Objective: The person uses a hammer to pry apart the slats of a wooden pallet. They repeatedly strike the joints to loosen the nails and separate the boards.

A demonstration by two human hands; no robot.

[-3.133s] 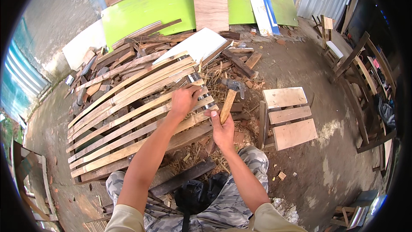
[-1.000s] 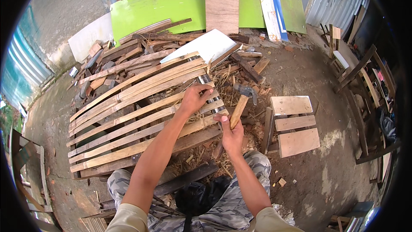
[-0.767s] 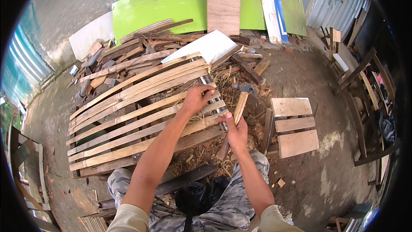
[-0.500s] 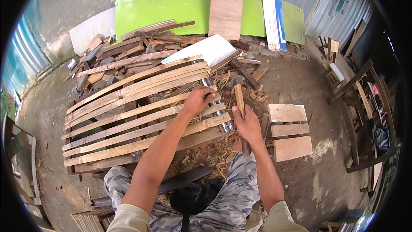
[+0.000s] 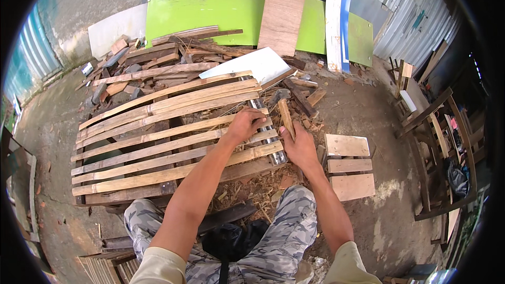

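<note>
Centre frame, right hand (image 5: 299, 146) grips a wooden-handled grey hammer (image 5: 285, 114); left hand (image 5: 245, 125), hold unclear, at long tan bamboo slats (image 5: 151, 109), should avoid blows.

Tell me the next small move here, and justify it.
Probably swing the hammer gently toward the slats beside the left hand: the right hand already grips it close by, and the left hand rests near the slat ends, by the crossbar.

2 beige sleeves (image 5: 164, 266); grey-white camouflage-patterned trousers (image 5: 292, 215).
</note>
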